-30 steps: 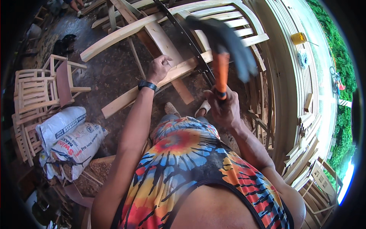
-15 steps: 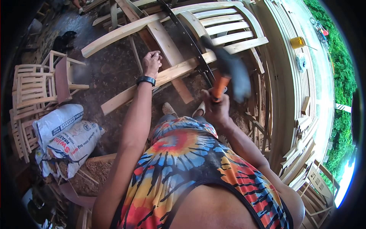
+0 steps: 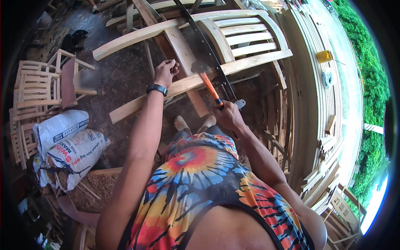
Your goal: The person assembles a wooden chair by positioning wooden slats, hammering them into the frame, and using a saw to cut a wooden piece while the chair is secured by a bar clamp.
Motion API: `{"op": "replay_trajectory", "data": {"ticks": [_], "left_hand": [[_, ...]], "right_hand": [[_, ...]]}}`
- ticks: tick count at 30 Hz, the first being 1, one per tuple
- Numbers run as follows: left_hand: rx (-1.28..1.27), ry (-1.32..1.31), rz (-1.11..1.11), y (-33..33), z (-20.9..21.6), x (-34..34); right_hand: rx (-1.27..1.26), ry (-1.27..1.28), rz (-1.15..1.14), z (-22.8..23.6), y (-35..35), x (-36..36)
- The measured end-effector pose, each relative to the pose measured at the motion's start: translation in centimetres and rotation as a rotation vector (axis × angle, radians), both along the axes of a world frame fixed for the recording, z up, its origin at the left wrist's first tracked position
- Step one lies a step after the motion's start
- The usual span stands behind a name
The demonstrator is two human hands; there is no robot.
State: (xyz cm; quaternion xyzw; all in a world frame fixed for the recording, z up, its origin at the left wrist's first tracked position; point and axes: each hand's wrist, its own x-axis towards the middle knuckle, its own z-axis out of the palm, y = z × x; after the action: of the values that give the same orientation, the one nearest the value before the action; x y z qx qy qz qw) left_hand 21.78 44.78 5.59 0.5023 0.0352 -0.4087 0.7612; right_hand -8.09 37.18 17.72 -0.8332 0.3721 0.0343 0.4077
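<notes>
A pale wooden chair frame (image 3: 187, 84) with a slatted back (image 3: 250, 38) lies across the work area in front of me. My right hand (image 3: 228, 116) is closed round the orange handle of a hammer (image 3: 211, 88). The hammer's dark head, slightly blurred, is at the near rail of the frame. Left of it, my left hand (image 3: 166, 73) is closed, its fingers curled together just over that same rail. Whatever those fingers hold, if anything, is hidden. A long black bar clamp (image 3: 203, 36) with holes crosses both rails, its screw end close to my right hand.
Stacked white sacks (image 3: 77, 148) and slatted wooden chair frames (image 3: 39, 89) stand at the left. Long boards (image 3: 321, 83) are piled along the right, with a yellow container (image 3: 324, 56) on them. My feet are on the floor just below the near rail.
The hammer has swung down and left, from raised beside the clamp to the near rail. My left hand has stayed closed near the rail, almost in place.
</notes>
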Motion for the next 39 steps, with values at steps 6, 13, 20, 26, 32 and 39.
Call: {"op": "replay_trajectory", "data": {"ticks": [6, 13, 20, 26, 32, 39], "left_hand": [[0.037, 0.107, -0.055, -0.1, -0.3, 0.9], [-0.006, 0.144, -0.012, 0.7, 0.1, 1.1], [0.001, 0.082, 0.002, 0.9, 0.6, 0.8], [-0.058, 0.027, -0.211, -2.3, 1.6, 4.9], [0.106, -0.391, -0.270, -8.8, 3.1, 13.9], [0.393, -1.086, -0.434, -14.6, 2.8, 22.6]], "right_hand": [[-0.001, -0.391, -0.073, 0.5, 0.6, -1.7], [0.281, -0.049, 0.074, 2.6, -1.8, -1.9], [0.329, -0.050, 0.081, 4.6, -3.3, -1.8], [0.336, 0.018, 0.009, 3.1, -4.9, 0.2], [0.307, 0.030, -0.076, 4.1, -7.0, 6.0], [0.362, -0.298, -0.140, 6.5, -8.3, 14.1]]}}
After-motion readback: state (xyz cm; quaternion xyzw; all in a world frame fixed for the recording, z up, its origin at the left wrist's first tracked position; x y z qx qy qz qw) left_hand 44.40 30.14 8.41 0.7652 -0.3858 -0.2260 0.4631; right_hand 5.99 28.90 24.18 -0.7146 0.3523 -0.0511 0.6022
